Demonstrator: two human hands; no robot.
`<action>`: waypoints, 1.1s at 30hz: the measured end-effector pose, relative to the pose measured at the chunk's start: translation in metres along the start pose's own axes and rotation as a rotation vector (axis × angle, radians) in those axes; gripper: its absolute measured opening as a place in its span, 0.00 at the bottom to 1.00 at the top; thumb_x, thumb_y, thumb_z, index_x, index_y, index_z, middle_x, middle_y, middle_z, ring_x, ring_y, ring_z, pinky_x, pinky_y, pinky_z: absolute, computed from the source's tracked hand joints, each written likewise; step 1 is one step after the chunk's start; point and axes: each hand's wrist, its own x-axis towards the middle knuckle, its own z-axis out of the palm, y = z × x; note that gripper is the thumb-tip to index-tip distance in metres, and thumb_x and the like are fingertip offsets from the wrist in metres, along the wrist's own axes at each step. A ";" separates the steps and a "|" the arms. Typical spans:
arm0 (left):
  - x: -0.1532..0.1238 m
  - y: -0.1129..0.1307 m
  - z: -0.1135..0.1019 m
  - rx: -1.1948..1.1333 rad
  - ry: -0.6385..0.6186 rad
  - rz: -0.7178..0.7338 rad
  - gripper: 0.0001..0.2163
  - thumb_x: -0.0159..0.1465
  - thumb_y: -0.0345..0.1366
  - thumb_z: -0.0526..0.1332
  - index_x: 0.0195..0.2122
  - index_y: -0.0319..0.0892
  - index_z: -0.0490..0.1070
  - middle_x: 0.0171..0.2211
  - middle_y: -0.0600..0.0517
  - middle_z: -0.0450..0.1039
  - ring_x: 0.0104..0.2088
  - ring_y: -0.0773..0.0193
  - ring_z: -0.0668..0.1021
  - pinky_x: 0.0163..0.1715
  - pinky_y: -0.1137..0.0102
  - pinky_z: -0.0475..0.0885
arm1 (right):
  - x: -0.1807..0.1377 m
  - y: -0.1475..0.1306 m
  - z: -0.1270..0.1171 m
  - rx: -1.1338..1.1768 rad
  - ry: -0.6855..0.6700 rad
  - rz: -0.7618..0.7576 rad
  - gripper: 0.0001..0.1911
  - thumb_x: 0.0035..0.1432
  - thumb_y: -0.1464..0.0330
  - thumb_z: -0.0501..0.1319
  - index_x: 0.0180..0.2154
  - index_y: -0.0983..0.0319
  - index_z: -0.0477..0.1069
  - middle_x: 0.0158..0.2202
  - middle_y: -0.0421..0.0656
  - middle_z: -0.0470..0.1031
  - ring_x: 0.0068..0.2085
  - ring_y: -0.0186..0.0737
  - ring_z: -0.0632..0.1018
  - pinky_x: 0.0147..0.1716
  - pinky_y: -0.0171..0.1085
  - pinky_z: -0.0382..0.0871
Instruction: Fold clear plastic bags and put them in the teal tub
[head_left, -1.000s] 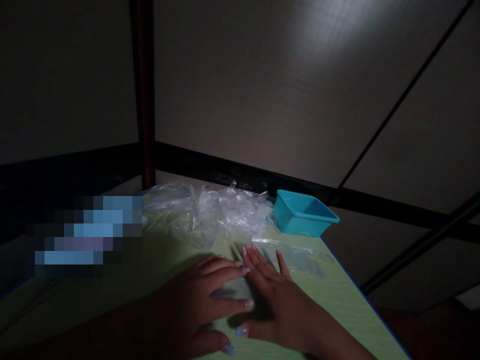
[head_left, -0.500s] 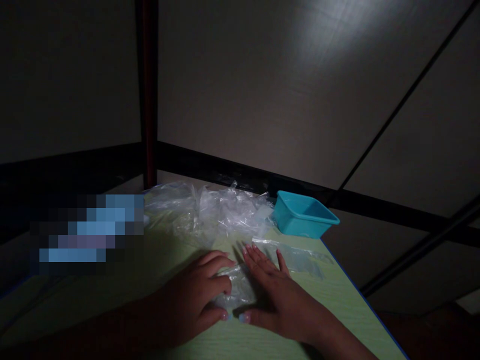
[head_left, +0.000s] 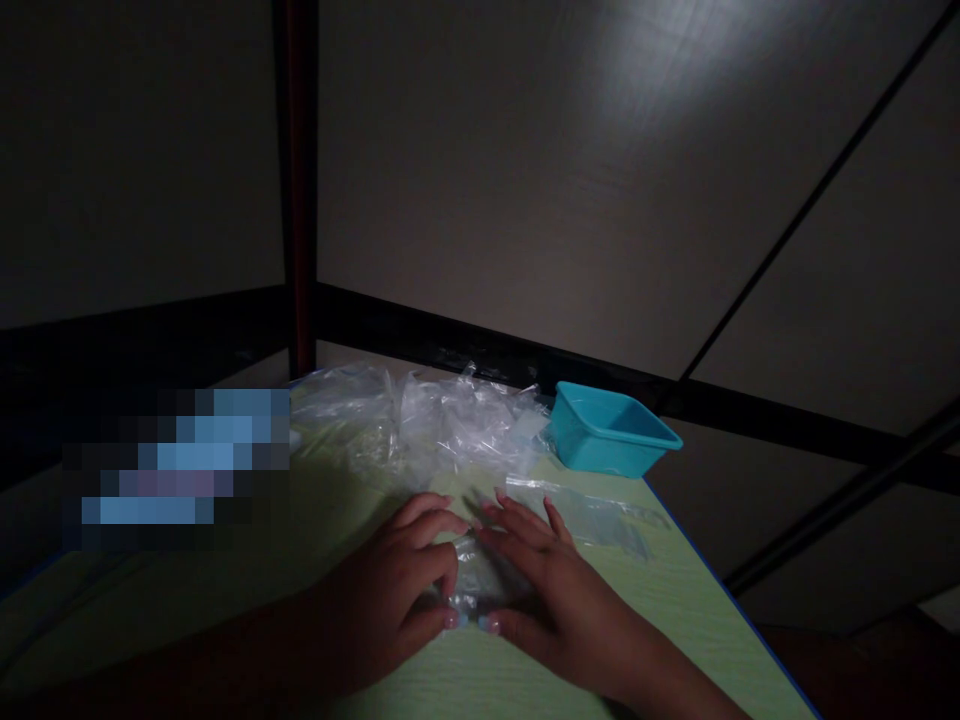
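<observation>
The left hand [head_left: 405,580], half curled, its grip unclear, and the right hand [head_left: 559,590], loosely spread, cover a clear bag [head_left: 484,575] on the green table [head_left: 690,620], hiding its long axis, before a flat bag [head_left: 600,520] lying crosswise, crumpled plastic [head_left: 472,425] and a turquoise bin [head_left: 600,450], floor hidden.

Looks thin, clear and glossy on the plastic film [head_left: 484,575], crinkled and shiny on the plastic heap [head_left: 480,425], smooth on the plastic tub [head_left: 607,455], faintly wood-grained on the bench [head_left: 487,685].

Soft glare [head_left: 675,55] on gry wall [head_left: 465,200], dk trim [head_left: 375,325], reddish post [head_left: 302,200], grn tbl [head_left: 675,620]
</observation>
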 end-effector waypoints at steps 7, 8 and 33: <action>0.001 -0.002 0.004 -0.009 -0.004 0.061 0.05 0.56 0.26 0.57 0.29 0.43 0.65 0.47 0.51 0.64 0.54 0.54 0.59 0.51 0.60 0.61 | 0.001 -0.008 -0.003 0.092 0.085 -0.124 0.12 0.50 0.62 0.65 0.38 0.58 0.70 0.52 0.43 0.65 0.59 0.45 0.57 0.59 0.49 0.45; 0.001 -0.002 0.004 -0.014 -0.001 0.057 0.05 0.56 0.26 0.57 0.29 0.43 0.65 0.47 0.52 0.64 0.54 0.54 0.59 0.51 0.60 0.60 | 0.002 -0.008 -0.003 0.103 0.090 -0.134 0.11 0.50 0.63 0.65 0.37 0.58 0.71 0.51 0.43 0.65 0.58 0.45 0.58 0.58 0.47 0.47; 0.001 -0.003 0.003 -0.027 0.004 0.052 0.07 0.53 0.26 0.60 0.30 0.44 0.67 0.48 0.52 0.64 0.54 0.52 0.58 0.53 0.57 0.59 | 0.005 -0.006 0.008 0.179 0.172 -0.144 0.05 0.54 0.73 0.59 0.35 0.59 0.67 0.45 0.43 0.66 0.53 0.43 0.63 0.51 0.42 0.58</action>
